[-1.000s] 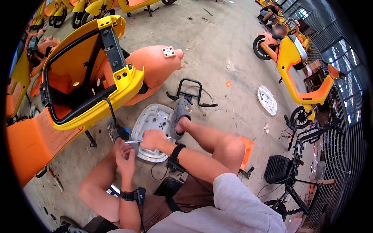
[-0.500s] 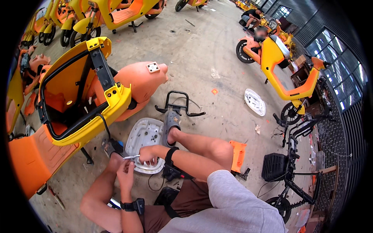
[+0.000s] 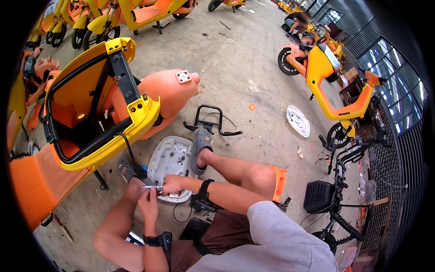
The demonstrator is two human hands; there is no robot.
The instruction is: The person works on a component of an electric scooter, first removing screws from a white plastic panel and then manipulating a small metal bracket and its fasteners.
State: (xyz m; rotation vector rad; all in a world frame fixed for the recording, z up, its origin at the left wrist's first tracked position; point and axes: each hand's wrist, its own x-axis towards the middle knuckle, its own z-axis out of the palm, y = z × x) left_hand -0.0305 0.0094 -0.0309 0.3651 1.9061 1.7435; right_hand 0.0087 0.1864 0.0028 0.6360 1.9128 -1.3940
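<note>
Left of the frame's lower centre, the right hand [image 3: 173,184] grips and the left hand [image 3: 148,202] pinches a silver rod [image 3: 152,187], which is best kept steady.

- i wear this camera on my head, the left of a pair, facing down and forward.
- my left hand [image 3: 148,203] and right hand [image 3: 172,184] show close, below centre.
- its fisheye takes in the floor [image 3: 253,50] and bends the wall [image 3: 393,164] at right.
</note>
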